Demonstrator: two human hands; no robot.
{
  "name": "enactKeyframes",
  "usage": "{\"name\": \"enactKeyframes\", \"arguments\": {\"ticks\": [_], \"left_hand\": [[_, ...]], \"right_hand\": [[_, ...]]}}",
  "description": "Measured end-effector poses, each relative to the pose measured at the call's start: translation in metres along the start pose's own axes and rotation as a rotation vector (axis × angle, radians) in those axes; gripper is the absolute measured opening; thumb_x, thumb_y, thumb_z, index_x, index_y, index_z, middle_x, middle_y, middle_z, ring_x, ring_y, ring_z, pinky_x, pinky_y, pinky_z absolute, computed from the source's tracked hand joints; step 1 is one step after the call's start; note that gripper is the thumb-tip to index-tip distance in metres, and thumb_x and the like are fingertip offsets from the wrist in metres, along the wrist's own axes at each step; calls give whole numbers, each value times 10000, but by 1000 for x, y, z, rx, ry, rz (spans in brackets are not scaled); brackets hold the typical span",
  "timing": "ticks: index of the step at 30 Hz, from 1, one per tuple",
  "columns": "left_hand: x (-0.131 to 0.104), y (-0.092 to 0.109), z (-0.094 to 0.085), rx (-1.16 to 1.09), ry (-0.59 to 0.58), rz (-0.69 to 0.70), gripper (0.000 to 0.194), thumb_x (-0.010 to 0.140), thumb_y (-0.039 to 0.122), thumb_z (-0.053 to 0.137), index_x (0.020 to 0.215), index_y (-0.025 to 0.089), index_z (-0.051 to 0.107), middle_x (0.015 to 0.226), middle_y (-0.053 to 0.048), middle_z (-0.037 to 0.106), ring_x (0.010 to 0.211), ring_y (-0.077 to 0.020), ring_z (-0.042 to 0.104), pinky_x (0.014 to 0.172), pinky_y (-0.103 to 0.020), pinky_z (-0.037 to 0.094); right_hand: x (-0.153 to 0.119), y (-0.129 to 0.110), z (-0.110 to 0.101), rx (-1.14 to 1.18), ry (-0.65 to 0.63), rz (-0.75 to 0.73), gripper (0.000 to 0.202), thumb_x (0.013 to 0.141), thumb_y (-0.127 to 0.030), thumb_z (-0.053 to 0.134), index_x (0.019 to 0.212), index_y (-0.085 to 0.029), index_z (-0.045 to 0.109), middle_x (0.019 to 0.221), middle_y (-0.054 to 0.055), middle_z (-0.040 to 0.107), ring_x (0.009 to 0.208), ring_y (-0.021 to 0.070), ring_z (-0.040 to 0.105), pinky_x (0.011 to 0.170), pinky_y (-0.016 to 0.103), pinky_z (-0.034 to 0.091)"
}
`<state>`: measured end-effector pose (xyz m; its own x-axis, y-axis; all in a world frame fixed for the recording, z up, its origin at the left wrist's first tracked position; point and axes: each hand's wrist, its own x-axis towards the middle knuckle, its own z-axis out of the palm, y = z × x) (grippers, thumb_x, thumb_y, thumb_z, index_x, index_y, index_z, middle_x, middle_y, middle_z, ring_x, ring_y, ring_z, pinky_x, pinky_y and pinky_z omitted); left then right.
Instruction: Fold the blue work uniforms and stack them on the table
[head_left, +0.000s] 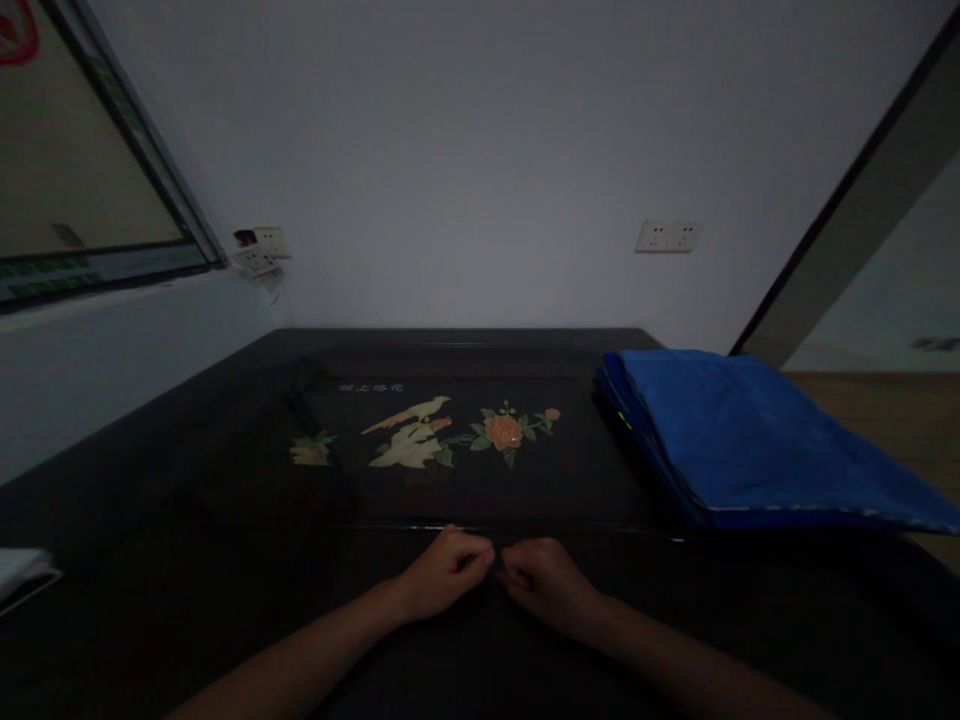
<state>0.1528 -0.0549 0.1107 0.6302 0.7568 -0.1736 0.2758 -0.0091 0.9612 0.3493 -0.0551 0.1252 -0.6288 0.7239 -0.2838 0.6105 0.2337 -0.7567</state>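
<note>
My left hand (448, 572) rests closed near the front middle of a dark, glossy table (465, 640), with nothing visible in it. Just to its right, my right hand (551, 588) is also curled into a loose fist, and nothing shows in it. A small gap separates the two hands. Beyond them, the tabletop bears a picture of birds (409, 430) and a pink flower (503, 432) with green leaves. Folded blue cloth (772, 440) lies in a stack on the right side, apart from my right hand.
A white object (26, 575) sits at the left edge. Behind the table stands a pale wall with a double socket (668, 236) and more sockets (259, 258) in the left corner. A window (82, 150) is at the upper left. Wooden floor (885, 410) shows at the right.
</note>
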Motion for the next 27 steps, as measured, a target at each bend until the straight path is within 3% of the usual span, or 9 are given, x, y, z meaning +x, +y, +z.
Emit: {"name": "enactKeyframes", "arguments": {"ticks": [27], "left_hand": [[-1,3,-1,15,-14,2,392,903,388,356,571,186,303,529,63,272,529,-85,293,555,-231,239]], "right_hand": [[0,-4,-5,-5,-40,10,317,742,-74,555,564,-191,322,554,-73,356,525,74,350,528,207,217]]}}
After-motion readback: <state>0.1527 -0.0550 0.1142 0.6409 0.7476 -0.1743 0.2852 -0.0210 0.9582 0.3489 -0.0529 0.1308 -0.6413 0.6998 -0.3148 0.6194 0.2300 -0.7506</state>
